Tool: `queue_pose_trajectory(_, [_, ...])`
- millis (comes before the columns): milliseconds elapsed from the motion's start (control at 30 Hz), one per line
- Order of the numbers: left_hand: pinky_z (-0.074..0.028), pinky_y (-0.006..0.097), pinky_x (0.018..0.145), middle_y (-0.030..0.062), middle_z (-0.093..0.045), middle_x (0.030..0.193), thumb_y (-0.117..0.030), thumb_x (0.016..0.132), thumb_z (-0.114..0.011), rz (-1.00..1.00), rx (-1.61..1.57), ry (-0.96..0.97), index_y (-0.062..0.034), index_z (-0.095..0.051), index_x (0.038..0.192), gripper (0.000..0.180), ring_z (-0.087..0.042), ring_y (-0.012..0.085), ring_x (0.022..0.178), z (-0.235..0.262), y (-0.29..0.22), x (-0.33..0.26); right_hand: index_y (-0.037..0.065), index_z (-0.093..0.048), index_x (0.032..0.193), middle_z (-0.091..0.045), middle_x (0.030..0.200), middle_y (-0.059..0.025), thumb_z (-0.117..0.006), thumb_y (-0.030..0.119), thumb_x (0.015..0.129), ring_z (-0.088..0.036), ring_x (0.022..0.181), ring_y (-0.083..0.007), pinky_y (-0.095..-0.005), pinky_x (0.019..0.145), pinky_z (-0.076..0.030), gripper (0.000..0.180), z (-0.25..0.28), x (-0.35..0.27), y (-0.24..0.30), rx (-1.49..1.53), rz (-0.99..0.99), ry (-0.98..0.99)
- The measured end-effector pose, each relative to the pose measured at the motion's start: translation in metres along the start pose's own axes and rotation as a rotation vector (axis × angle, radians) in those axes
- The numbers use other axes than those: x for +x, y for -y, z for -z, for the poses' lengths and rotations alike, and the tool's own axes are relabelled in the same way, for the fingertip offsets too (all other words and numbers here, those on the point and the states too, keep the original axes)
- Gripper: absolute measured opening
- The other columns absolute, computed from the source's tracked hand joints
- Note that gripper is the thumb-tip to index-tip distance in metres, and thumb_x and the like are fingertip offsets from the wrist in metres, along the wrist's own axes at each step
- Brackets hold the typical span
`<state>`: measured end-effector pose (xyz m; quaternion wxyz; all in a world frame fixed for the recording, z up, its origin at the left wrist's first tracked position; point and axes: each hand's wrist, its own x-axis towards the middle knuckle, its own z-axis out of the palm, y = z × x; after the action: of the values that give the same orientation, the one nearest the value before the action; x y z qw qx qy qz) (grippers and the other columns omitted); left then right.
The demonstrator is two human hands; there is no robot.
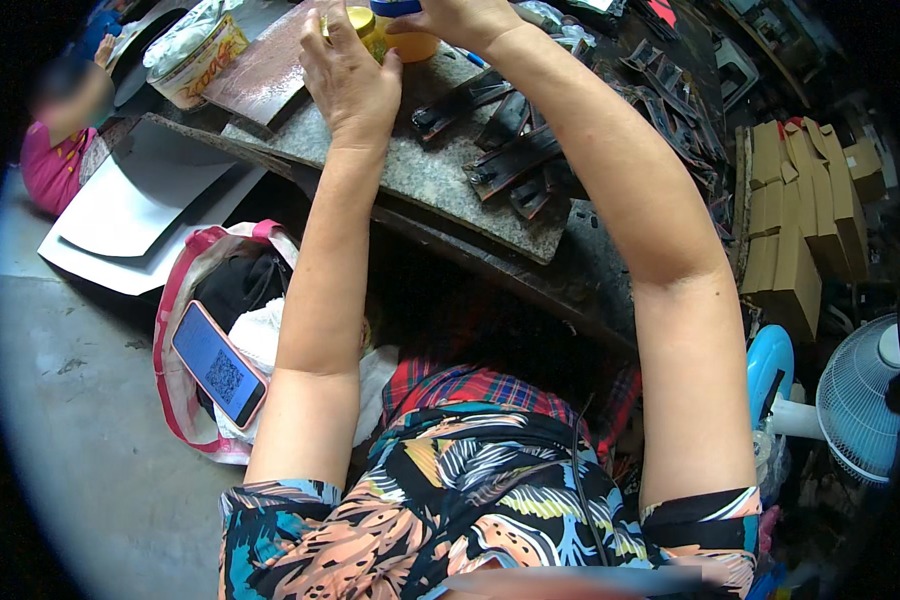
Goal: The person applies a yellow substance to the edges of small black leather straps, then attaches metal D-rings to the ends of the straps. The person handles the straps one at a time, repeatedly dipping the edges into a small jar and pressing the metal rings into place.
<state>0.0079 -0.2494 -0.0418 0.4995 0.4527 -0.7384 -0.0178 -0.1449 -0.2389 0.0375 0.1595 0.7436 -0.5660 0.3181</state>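
Note:
At the far side of the worktable, my left hand (pixel 350 85) is curled round a yellow jar (pixel 369 34), its fingertips partly hidden behind it. My right hand (pixel 467 22) reaches in from the right, fingers closed at the blue top of an orange-yellow jar (pixel 413 47). The two jars stand side by side, cut off by the upper picture edge. Under them lies a grey speckled slab (pixel 410 165). Dark glossy strips (pixel 515 160) with looped ends lie on the slab below my right forearm. A blue pen (pixel 473 58) rests near the orange-yellow jar.
A brown board (pixel 260 75) and a printed tub (pixel 198 65) stand at left. White sheets (pixel 140 210) jut beside the table. Below is a pink-edged bag (pixel 170 375) with a phone (pixel 220 362) on top. A person in pink (pixel 50 170) sits far left. Cartons (pixel 795 215) and a fan (pixel 860 400) are right.

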Motion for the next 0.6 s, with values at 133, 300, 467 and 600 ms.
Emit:
queue_pose_trajectory(133, [-0.032, 0.049, 0.114, 0.0222, -0.040, 0.145, -0.012, 0.075, -0.080, -0.090, -0.005, -0.079, -0.0086, -0.032, 0.149, 0.089, -0.036, 0.0439, 0.136, 0.001, -0.001, 0.009, 0.004, -0.055, 0.110, -0.069, 0.089, -0.0211, -0.079, 0.026, 0.075, -0.069, 0.087, -0.0375, -0.0457, 0.077, -0.055, 0.047, 0.010, 0.010, 0.004, -0.028, 0.042, 0.007])
queue_pose_trajectory(300, [-0.034, 0.045, 0.113, 0.0198, -0.039, 0.142, -0.014, 0.073, -0.084, -0.225, -0.044, -0.133, -0.0097, -0.035, 0.148, 0.089, -0.037, 0.0377, 0.135, 0.010, -0.001, 0.015, 0.008, -0.061, 0.117, -0.069, 0.099, -0.0163, -0.077, 0.035, 0.075, -0.067, 0.094, -0.0343, -0.0432, 0.080, -0.055, 0.053, 0.019, 0.020, 0.001, -0.279, 0.227, 0.093])
queue_pose_trajectory(467, [-0.035, 0.050, 0.111, 0.0246, -0.045, 0.138, -0.009, 0.077, -0.075, -0.160, -0.175, -0.152, -0.0056, -0.035, 0.147, 0.081, -0.040, 0.0442, 0.132, 0.012, -0.010, 0.013, 0.010, -0.062, 0.118, -0.067, 0.103, -0.0131, -0.073, 0.029, 0.078, -0.066, 0.095, -0.0337, -0.0430, 0.083, -0.054, 0.046, 0.008, 0.014, 0.007, -0.105, 0.224, -0.013])
queue_pose_trajectory(600, [-0.035, 0.047, 0.112, 0.0231, -0.041, 0.139, -0.014, 0.076, -0.080, -0.157, -0.115, -0.117, -0.0077, -0.036, 0.147, 0.084, -0.038, 0.0407, 0.134, 0.012, -0.008, 0.012, 0.013, -0.046, 0.142, -0.057, 0.132, -0.0181, -0.074, 0.025, 0.078, -0.059, 0.117, -0.0372, -0.0428, 0.097, -0.050, 0.071, 0.011, 0.012, 0.017, 0.088, 0.144, -0.015])
